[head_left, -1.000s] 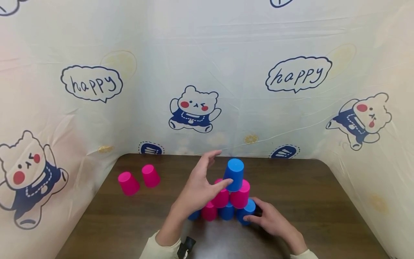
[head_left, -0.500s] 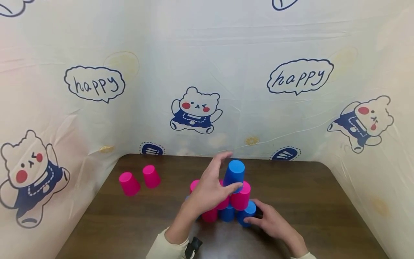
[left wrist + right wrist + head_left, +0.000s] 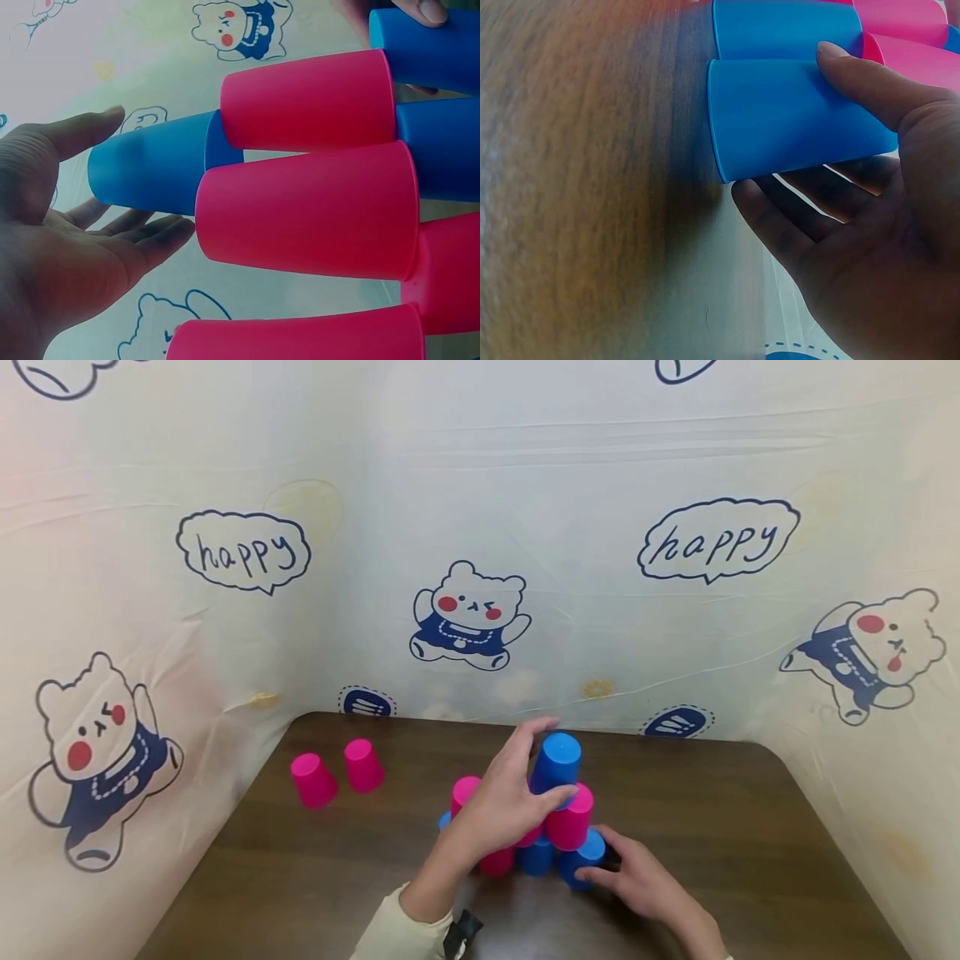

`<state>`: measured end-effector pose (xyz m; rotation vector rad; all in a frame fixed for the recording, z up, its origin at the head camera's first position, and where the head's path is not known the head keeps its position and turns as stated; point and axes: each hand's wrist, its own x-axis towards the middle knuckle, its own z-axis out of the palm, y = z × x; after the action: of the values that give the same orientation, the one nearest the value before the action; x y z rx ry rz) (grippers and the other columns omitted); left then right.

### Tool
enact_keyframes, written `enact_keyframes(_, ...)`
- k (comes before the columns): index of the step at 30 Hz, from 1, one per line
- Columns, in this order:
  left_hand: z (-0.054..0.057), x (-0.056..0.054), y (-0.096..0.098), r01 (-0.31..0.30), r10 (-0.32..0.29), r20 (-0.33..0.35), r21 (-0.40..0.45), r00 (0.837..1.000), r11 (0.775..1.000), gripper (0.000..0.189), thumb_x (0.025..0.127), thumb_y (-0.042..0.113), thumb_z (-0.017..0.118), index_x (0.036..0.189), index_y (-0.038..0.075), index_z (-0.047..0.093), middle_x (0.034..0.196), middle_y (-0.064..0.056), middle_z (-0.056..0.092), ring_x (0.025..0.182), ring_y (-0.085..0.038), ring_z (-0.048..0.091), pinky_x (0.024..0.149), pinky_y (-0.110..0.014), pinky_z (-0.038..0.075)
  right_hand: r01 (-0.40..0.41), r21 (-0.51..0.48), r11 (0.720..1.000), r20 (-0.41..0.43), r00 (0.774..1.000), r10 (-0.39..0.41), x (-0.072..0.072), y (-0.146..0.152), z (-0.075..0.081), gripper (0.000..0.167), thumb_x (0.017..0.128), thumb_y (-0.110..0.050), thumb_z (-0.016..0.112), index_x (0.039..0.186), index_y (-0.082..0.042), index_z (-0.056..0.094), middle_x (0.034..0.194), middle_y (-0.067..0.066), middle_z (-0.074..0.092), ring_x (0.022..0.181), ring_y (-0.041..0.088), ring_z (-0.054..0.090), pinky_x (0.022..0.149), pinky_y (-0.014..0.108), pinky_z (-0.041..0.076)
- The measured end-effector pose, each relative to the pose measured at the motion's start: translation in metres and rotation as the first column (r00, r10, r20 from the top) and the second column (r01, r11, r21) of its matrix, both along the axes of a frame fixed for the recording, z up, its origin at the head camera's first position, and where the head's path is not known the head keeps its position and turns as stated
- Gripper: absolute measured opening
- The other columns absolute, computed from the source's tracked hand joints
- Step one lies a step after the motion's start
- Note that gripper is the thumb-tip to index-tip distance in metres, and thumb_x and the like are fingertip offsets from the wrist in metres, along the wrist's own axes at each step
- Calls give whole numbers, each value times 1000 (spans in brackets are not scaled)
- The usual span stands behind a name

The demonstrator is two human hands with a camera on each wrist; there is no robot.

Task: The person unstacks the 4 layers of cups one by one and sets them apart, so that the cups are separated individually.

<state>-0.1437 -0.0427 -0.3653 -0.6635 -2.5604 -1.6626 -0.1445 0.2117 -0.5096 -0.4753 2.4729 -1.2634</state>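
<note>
A stepped stack of upside-down cups stands on the table. At its top sits a blue cup (image 3: 557, 758); below it are pink cups (image 3: 572, 818), then a bottom row that mixes blue cups (image 3: 536, 858) and a pink cup (image 3: 497, 862). My left hand (image 3: 498, 802) reaches around the top cup, thumb in front and fingers behind; the left wrist view shows a gap between the thumb and that blue cup (image 3: 154, 161). My right hand (image 3: 637, 878) holds the bottom right blue cup (image 3: 795, 112) between thumb and fingers. The left hand hides part of the stack.
Two pink cups (image 3: 313, 781) (image 3: 364, 766) stand apart at the back left of the dark wooden table (image 3: 315, 885). A printed cloth (image 3: 360, 610) with bears walls in the table at the back and both sides.
My left hand has moved rightward, so its thumb now crosses in front of the top blue cup's lower part. The right hand stays at its cup. The head view has shifted slightly.
</note>
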Motion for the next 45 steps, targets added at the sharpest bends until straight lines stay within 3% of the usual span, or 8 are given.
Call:
enact_keyframes(16, -4, 2, 3, 10, -10, 39, -6, 999, 1000, 76, 97, 14, 76, 159, 29, 35, 157, -4, 50, 142, -32, 54, 107, -57, 54, 0, -19, 1000, 3, 1000, 0, 2, 2, 1, 52, 98, -33, 76, 143, -13, 59, 134, 11, 68, 118, 31, 66, 103, 65, 52)
enact_keyframes(26, 2, 2, -10, -11, 16, -69, 65, 997, 998, 72, 96, 8, 77, 157, 20, 41, 154, -9, 54, 140, -32, 57, 107, -54, 54, -13, -12, 1000, -9, 1000, 12, 1, 2, 0, 54, 97, -37, 76, 143, -14, 59, 132, 7, 69, 117, 28, 66, 102, 63, 54)
enact_keyframes(37, 11, 7, -35, -125, 139, -126, 113, 982, 986, 70, 93, 9, 81, 155, 20, 49, 150, -1, 57, 137, -26, 59, 105, -47, 56, -8, -10, 1000, -26, 1000, 8, 1, 2, 1, 54, 96, -37, 78, 142, -15, 59, 130, 6, 69, 115, 26, 65, 101, 62, 55)
enact_keyframes(42, 15, 10, -57, -171, 199, -186, 155, 962, 973, 71, 91, 6, 82, 154, 18, 51, 149, -7, 57, 136, -32, 61, 105, -50, 56, -1, -8, 1000, -24, 1000, 1, 2, 2, 1, 55, 96, -37, 78, 141, -14, 60, 130, 6, 69, 115, 26, 65, 102, 62, 54)
enact_keyframes(45, 17, 13, -70, -243, 272, -196, 161, 942, 956, 73, 90, 8, 84, 154, 19, 50, 150, -7, 56, 136, -35, 61, 105, -50, 55, 3, 6, 1000, -34, 999, -3, 2, 2, 1, 55, 95, -38, 78, 141, -13, 60, 130, 6, 69, 115, 26, 65, 102, 61, 54)
